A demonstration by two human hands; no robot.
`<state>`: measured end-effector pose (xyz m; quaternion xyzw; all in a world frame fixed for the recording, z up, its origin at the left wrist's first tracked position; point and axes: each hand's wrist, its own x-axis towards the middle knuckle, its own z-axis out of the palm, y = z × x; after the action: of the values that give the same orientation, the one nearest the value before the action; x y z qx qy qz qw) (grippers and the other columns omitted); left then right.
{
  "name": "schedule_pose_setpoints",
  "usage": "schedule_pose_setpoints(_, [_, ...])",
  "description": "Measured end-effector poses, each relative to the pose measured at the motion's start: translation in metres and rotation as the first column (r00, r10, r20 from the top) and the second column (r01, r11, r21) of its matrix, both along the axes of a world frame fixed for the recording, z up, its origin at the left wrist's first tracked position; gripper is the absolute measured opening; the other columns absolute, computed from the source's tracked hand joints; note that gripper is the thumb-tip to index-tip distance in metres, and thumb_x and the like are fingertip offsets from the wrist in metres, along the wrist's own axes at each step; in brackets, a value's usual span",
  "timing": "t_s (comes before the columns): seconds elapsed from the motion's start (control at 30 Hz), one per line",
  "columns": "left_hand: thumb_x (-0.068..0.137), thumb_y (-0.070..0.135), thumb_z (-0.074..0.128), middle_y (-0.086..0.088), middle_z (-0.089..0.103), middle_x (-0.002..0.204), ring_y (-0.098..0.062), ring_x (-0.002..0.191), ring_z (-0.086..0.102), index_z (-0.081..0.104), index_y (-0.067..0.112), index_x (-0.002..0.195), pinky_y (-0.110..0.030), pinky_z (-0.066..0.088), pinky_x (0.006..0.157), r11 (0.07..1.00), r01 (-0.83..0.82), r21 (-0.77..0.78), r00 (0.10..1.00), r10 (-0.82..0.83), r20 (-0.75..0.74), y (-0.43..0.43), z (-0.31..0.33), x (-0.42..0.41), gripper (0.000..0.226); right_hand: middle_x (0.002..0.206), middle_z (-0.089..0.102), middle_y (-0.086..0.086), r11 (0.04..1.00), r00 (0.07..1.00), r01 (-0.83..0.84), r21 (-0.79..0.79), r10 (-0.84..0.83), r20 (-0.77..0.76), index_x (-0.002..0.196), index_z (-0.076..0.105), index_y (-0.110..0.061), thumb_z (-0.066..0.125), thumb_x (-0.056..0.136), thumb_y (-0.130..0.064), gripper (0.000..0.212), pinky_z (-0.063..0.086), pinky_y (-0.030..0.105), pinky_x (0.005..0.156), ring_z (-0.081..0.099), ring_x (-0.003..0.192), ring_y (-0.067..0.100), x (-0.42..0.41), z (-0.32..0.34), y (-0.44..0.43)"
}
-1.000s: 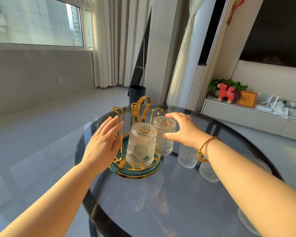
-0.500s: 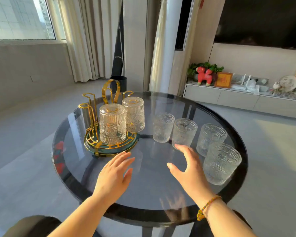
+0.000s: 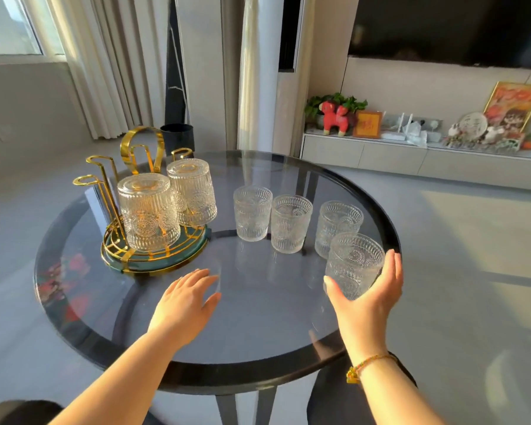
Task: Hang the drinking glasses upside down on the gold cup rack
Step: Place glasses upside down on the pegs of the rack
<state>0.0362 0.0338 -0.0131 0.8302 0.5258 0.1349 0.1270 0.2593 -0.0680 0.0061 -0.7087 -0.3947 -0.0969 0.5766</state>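
Observation:
The gold cup rack (image 3: 111, 207) stands on its round green base at the table's left. Two ribbed clear glasses hang upside down on it: one in front (image 3: 149, 211) and one behind (image 3: 193, 191). Several more glasses stand upright to the right, among them a left one (image 3: 252, 213), a middle one (image 3: 290, 223) and a far one (image 3: 337, 222). The nearest glass (image 3: 353, 263) sits by the right rim, and my right hand (image 3: 370, 297) wraps around it from the front. My left hand (image 3: 186, 303) hovers flat over the glass top, fingers apart, holding nothing.
The round dark glass table (image 3: 258, 375) has a black rim. Two bare gold prongs rise at the rack's left. A black bin (image 3: 178, 138) stands on the floor behind. A low white cabinet (image 3: 411, 157) with ornaments runs along the right wall.
My right hand moved right and closed around the nearest upright glass. My left hand shifted slightly forward over the table. The view swung a little to the right.

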Motion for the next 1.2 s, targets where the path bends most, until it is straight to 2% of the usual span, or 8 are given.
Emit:
schedule_pose_setpoints(0.17, [0.09,0.038,0.036,0.004,0.026,0.149,-0.018,0.137,0.019,0.03,0.028,0.132,-0.035,0.016,0.113,1.0,0.0,-0.006,1.0,0.0,0.002,0.0,-0.001,0.0,0.044,0.147,0.02,0.019,0.995,0.969,-0.071,-0.067,0.052,-0.242,0.137,0.009,-0.002,0.081,0.055,-0.011,0.109,0.008,0.006,0.098,0.021,0.135,0.027,0.015,-0.015,0.013])
schedule_pose_setpoints(0.27, [0.09,0.039,0.036,0.004,0.025,0.149,-0.019,0.138,0.019,0.029,0.028,0.132,-0.035,0.016,0.113,1.0,-0.002,-0.012,1.0,0.002,0.0,0.0,-0.001,0.0,0.044,0.146,0.025,0.016,0.99,0.955,-0.096,-0.101,0.063,-0.289,0.138,0.006,-0.007,0.081,0.055,-0.015,0.113,0.02,0.018,0.1,0.03,0.131,0.027,0.019,-0.018,0.017])
schedule_pose_setpoints(0.53, [0.09,0.039,0.036,0.004,0.025,0.149,-0.019,0.138,0.019,0.029,0.028,0.132,-0.035,0.016,0.113,1.0,-0.008,-0.009,1.0,0.009,0.001,0.0,-0.002,0.0,0.044,0.131,0.048,0.017,0.976,0.967,-0.049,-0.214,-0.007,-0.254,0.134,0.018,-0.009,0.081,0.055,-0.021,0.102,0.035,0.046,0.102,0.049,0.114,0.036,0.015,-0.015,0.015])
schedule_pose_setpoints(0.8, [0.089,0.036,0.04,0.003,0.028,0.148,-0.02,0.137,0.022,0.031,0.027,0.131,-0.036,0.019,0.112,0.999,-0.018,-0.032,0.999,0.019,0.035,-0.002,0.003,-0.001,0.044,0.111,0.061,0.02,0.969,0.965,0.002,-0.248,-0.067,-0.255,0.117,0.036,-0.001,0.082,0.053,-0.021,0.081,0.037,0.047,0.097,0.055,0.102,0.039,0.012,-0.01,0.016])
schedule_pose_setpoints(0.9, [0.089,0.032,0.043,0.002,0.035,0.144,-0.02,0.132,0.031,0.035,0.025,0.13,-0.036,0.028,0.108,1.0,-0.016,-0.019,0.993,0.018,0.114,-0.008,0.009,-0.007,0.043,0.116,0.056,0.017,0.967,0.959,0.002,-0.255,-0.074,-0.275,0.117,0.036,-0.003,0.081,0.055,-0.021,0.079,0.026,0.053,0.105,0.049,0.109,0.036,0.011,-0.011,0.017])
schedule_pose_setpoints(1.0, [0.086,0.023,0.049,0.0,0.046,0.137,-0.021,0.125,0.042,0.045,0.021,0.125,-0.036,0.036,0.101,0.996,0.011,0.09,0.972,-0.032,0.235,-0.013,0.025,-0.015,0.039,0.115,0.056,0.019,0.978,0.959,-0.01,-0.207,-0.049,-0.278,0.114,0.038,-0.005,0.082,0.053,-0.017,0.076,0.031,0.058,0.101,0.05,0.106,0.038,0.011,-0.01,0.016])
schedule_pose_setpoints(1.1, [0.082,0.011,0.056,-0.007,0.059,0.122,-0.025,0.113,0.054,0.057,0.014,0.113,-0.036,0.041,0.093,0.972,0.002,0.235,0.935,-0.085,0.343,-0.013,0.049,-0.02,0.032,0.118,0.054,0.014,0.992,0.946,-0.076,-0.103,0.039,-0.323,0.117,0.037,-0.011,0.081,0.054,-0.013,0.078,0.037,0.051,0.099,0.052,0.105,0.033,0.01,-0.005,0.016])
schedule_pose_setpoints(1.2, [0.081,0.01,0.056,-0.01,0.065,0.109,-0.021,0.101,0.057,0.062,0.011,0.104,-0.032,0.041,0.084,0.943,-0.075,0.323,0.893,-0.081,0.442,-0.01,0.073,-0.027,0.024,0.119,0.044,0.001,0.988,0.933,-0.152,-0.01,0.14,-0.333,0.125,0.034,-0.016,0.08,0.055,-0.011,0.084,0.034,0.031,0.098,0.045,0.107,0.016,0.007,0.008,0.022])
